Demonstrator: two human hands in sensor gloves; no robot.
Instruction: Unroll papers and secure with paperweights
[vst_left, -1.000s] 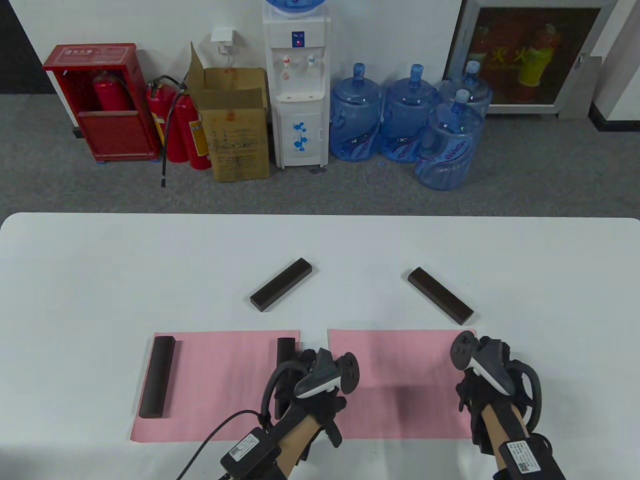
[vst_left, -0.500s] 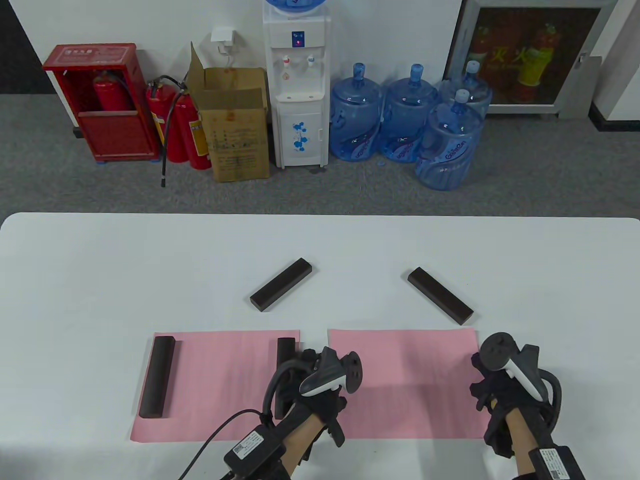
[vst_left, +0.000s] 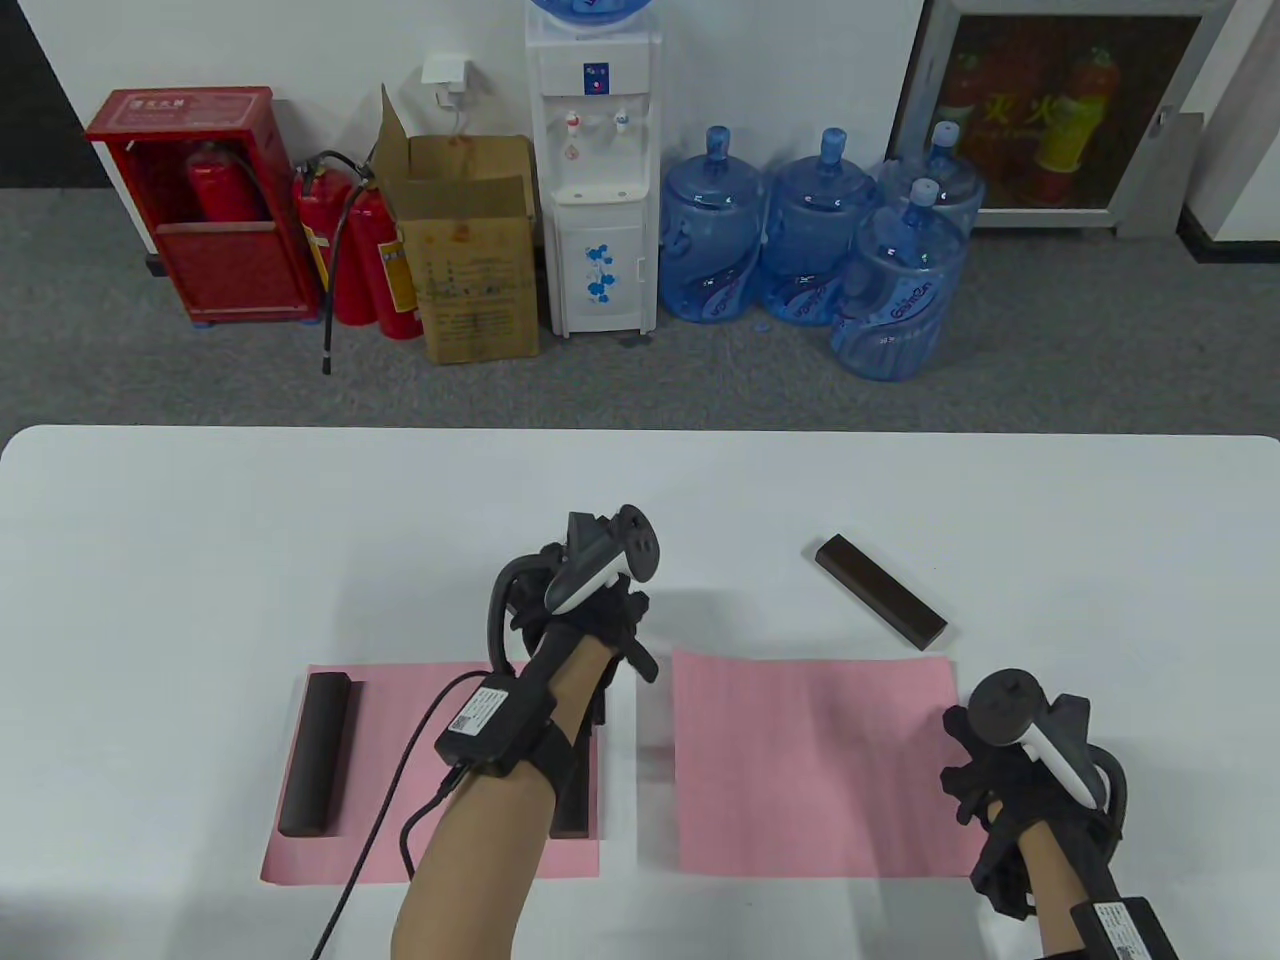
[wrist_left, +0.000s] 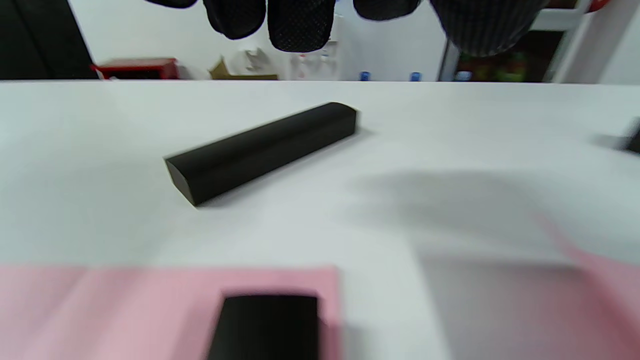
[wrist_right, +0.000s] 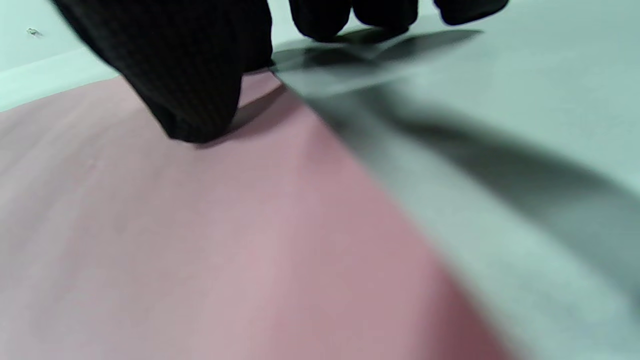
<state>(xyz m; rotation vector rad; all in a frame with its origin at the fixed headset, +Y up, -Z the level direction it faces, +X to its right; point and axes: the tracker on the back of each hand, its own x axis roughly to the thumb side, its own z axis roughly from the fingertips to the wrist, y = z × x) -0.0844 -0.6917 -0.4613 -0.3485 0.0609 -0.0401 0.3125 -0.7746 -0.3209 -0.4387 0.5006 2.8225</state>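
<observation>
Landmark: right pink paper, flat on the white surface, near edge side.
Left pink paper: just left of the right pink paper, apart by a narrow strip of surface; flat.
Outer paperweight: dark bar lying on the left paper's far-left edge, well left of the right pink paper.
Inner paperweight: dark bar on the left paper's right edge, just left of the right pink paper; mostly hidden under the forearm in the table view.
Loose left paperweight: bare on the surface, beyond the right pink paper's far-left corner; hidden by the hand in the table view.
Loose right paperweight: diagonal on the surface, just beyond the right pink paper's far-right corner, not touching it.
Left hand: above the loose left paperweight; fingers spread, hanging clear of the bar, holding nothing.
Right hand: at the right pink paper's right edge; thumb pressing down on the paper near that edge, other fingers down on the surface beside it, uncurled, nothing gripped.
</observation>
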